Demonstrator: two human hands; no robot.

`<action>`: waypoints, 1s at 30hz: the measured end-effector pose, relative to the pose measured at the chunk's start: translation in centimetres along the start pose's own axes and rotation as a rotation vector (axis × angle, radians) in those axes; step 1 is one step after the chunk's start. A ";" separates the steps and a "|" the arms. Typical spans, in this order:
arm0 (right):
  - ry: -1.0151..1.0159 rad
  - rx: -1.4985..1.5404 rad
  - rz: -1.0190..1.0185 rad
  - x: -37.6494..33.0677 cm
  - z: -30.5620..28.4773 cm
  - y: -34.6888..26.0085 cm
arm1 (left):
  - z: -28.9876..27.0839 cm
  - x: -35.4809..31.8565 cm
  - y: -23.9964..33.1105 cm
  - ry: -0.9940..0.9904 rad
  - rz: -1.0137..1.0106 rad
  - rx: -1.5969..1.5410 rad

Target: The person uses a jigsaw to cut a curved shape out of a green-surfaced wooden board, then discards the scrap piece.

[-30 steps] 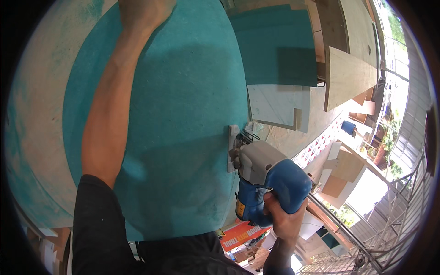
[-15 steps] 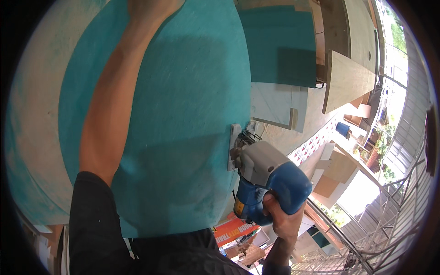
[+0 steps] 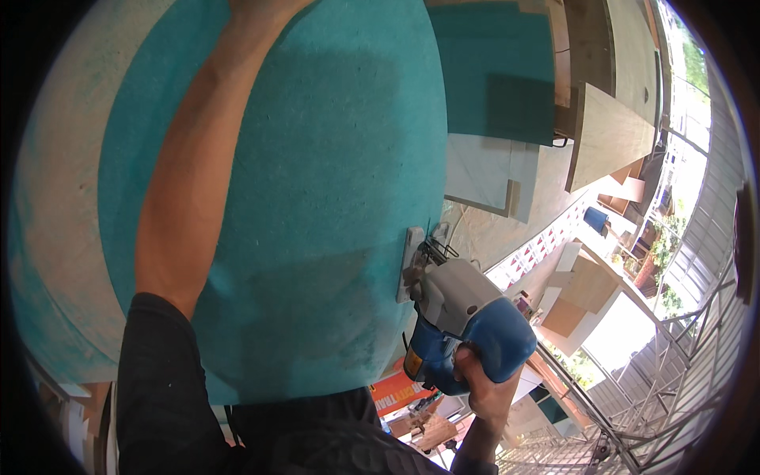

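The saw is sitting slightly closer to 6 o'clock along the edge of the teal board than a second ago, touching it around 4 o'clock; the right hand is grasping the saw's handle, while the left hand is reaching toward 11 o'clock, fingers out of view, its grip impossible to tell

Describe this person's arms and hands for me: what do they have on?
The left sleeve is plain, dark cloth ending near the elbow, with the left forearm bare below it. Only a bit of the dark right sleeve shows. The right hand has no glove; the left hand is cut off by the top edge, but no glove shows there.
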State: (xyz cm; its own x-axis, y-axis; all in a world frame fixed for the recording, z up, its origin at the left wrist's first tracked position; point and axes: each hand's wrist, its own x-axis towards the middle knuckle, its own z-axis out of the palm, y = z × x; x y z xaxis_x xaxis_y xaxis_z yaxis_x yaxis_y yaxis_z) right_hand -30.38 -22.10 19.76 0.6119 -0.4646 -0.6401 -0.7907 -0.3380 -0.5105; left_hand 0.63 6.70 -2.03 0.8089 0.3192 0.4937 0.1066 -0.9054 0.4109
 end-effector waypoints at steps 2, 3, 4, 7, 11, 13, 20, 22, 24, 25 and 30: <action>-0.008 0.014 -0.003 -0.2 -0.1 0.1 | 0.4 0.1 0.0 0.021 0.003 0.004; -0.008 0.031 -0.011 -0.2 -0.1 0.0 | 0.6 -0.1 0.0 0.029 0.011 -0.005; -0.022 0.051 -0.025 -0.1 0.1 -0.2 | 0.2 0.1 -0.5 0.044 0.020 0.000; -0.006 0.033 -0.059 0.2 0.6 -1.0 | -0.4 0.4 -1.1 0.045 0.023 0.012; 0.000 0.014 -0.023 0.4 0.4 -1.5 | -0.1 0.2 -0.8 0.024 0.007 -0.003; -0.031 0.020 -0.029 0.6 0.1 -1.5 | -0.5 0.3 -0.5 0.010 0.003 -0.014; -0.038 -0.030 -0.084 0.9 0.6 -2.0 | -1.1 0.5 -0.6 -0.010 0.001 -0.030; -0.017 0.000 -0.062 0.9 0.8 -2.3 | -1.1 0.5 -0.6 -0.017 -0.009 -0.030; -0.030 -0.018 -0.062 1.1 0.6 -2.5 | -1.0 0.5 -0.6 -0.027 -0.017 -0.031; -0.037 -0.026 -0.063 1.2 0.6 -2.5 | -0.9 0.4 -0.6 -0.032 -0.021 -0.032; -0.027 -0.021 -0.081 1.5 1.0 -3.2 | -0.9 0.7 -0.8 -0.051 -0.035 -0.020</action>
State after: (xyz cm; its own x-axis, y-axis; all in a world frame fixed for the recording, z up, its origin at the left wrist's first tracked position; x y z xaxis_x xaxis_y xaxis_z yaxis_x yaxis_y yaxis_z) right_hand -26.94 -20.92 19.91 0.6741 -0.4132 -0.6123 -0.7386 -0.3905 -0.5496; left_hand 0.59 7.87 -1.36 0.8335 0.3351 0.4393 0.1236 -0.8881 0.4428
